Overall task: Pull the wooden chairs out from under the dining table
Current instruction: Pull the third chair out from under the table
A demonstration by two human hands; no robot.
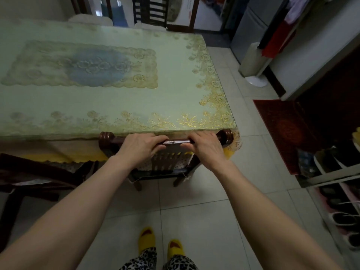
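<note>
A glass-topped table with a gold lace cloth stands on pale floor tiles. Three chairs show: one at 9 o'clock, one at 12, one tucked under the near edge. Left hand and right hand both curl around its top rail

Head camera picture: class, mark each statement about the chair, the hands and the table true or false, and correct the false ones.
1. Both hands grip the chair's top rail. True: left hand and right hand hold the top rail.
2. The chair stands far out from the table. False: its top rail is at the table edge.
3. Plates lie on the table. False: only a patterned cover shows.
4. The person wears yellow slippers. True.
5. The floor is carpeted throughout. False: pale tiles.
</note>
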